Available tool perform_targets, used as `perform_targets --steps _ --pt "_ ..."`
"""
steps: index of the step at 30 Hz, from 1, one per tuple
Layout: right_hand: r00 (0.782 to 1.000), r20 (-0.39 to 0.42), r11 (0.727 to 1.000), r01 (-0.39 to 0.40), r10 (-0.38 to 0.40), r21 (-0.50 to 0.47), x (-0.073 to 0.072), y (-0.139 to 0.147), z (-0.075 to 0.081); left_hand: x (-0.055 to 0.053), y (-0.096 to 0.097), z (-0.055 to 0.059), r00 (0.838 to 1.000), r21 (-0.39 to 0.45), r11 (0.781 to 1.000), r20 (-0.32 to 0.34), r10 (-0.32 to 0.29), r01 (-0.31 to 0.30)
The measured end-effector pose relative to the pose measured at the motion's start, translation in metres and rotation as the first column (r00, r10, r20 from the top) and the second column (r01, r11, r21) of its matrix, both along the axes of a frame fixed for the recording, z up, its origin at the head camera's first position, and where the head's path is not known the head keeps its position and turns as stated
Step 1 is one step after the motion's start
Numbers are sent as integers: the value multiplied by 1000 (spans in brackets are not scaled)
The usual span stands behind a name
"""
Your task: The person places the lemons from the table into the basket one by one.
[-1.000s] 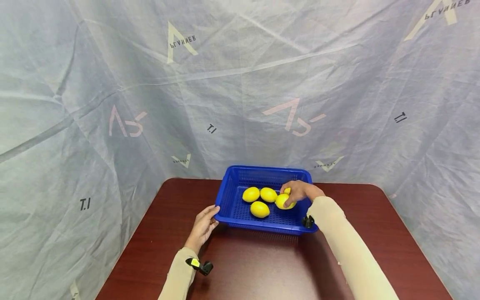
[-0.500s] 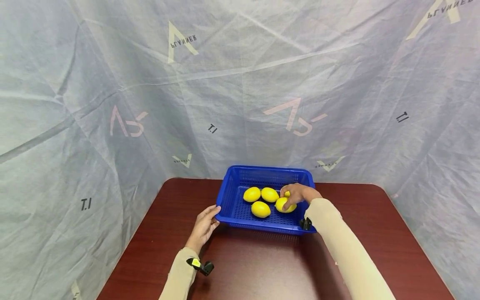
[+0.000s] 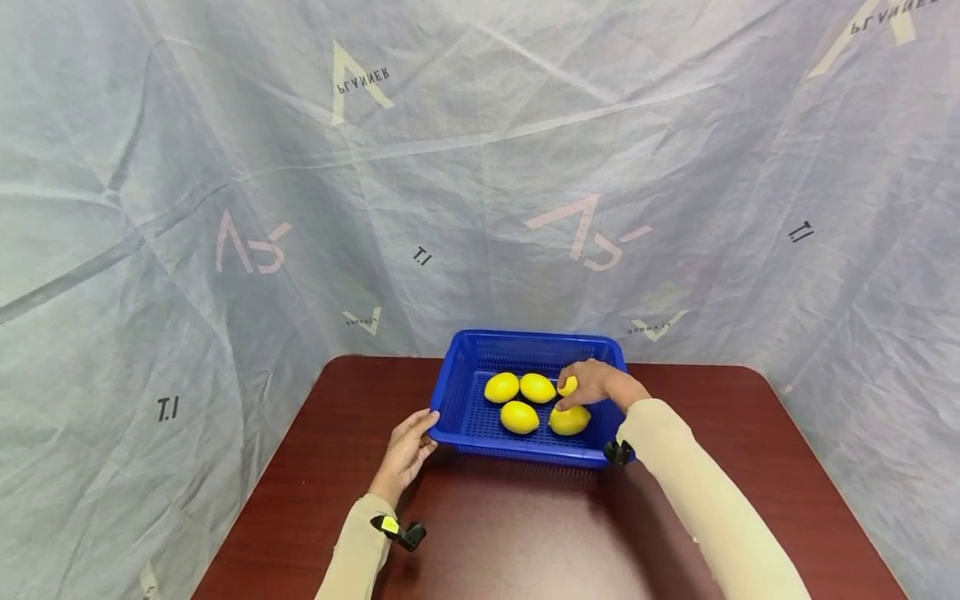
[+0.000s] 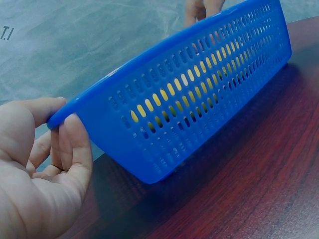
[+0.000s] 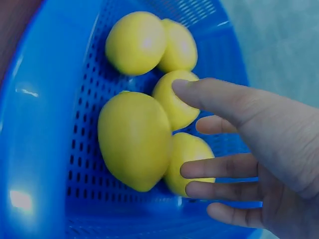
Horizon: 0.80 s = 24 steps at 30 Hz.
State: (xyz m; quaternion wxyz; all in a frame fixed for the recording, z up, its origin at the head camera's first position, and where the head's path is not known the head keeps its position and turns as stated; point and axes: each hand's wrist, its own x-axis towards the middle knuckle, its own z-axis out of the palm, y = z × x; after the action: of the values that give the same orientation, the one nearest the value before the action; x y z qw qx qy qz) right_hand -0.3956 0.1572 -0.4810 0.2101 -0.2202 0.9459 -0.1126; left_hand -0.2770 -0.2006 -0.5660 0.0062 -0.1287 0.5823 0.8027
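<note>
A blue plastic basket (image 3: 517, 451) with slotted walls holds several yellow lemons (image 3: 519, 417). My left hand (image 3: 405, 450) pinches the rim at its front left corner, thumb on top and fingers beneath, as the left wrist view shows. Inside the basket's right side hovers my right hand (image 3: 594, 382), thumb spread apart from loosely bent fingers. The front right lemon (image 5: 134, 142) lies free of the fingers. Another lemon (image 5: 190, 164) behind it is overlapped by two fingertips in the right wrist view and partly hidden by the hand in the head view.
The basket stands near the back of a dark red-brown table (image 3: 525, 533). A grey printed sheet (image 3: 480, 208) hangs behind and around the table. Two more lemons (image 3: 502, 387) lie side by side toward the basket's back left.
The front right lemon has shifted toward the basket's front, and my right hand has let go of it, its thumb lifting back. The left hand stays at the rim.
</note>
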Motion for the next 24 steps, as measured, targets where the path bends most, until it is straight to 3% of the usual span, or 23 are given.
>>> perform_targets --steps 6,13,20,24 --pt "991 -124 992 -57 43 -113 10 12 15 1 0 3 1000 13 1000 -4 -4 4" --pt "960 -278 976 -94 37 -196 30 32 22 2 2 4 1000 6 1000 -6 5 -5" --pt "913 -397 972 -4 -93 -236 49 56 18 2 1 5 1000 19 1000 -4 1 0" --pt "877 -446 959 54 -179 -279 56 73 10 1 -2 7 1000 -24 1000 -3 -20 20"
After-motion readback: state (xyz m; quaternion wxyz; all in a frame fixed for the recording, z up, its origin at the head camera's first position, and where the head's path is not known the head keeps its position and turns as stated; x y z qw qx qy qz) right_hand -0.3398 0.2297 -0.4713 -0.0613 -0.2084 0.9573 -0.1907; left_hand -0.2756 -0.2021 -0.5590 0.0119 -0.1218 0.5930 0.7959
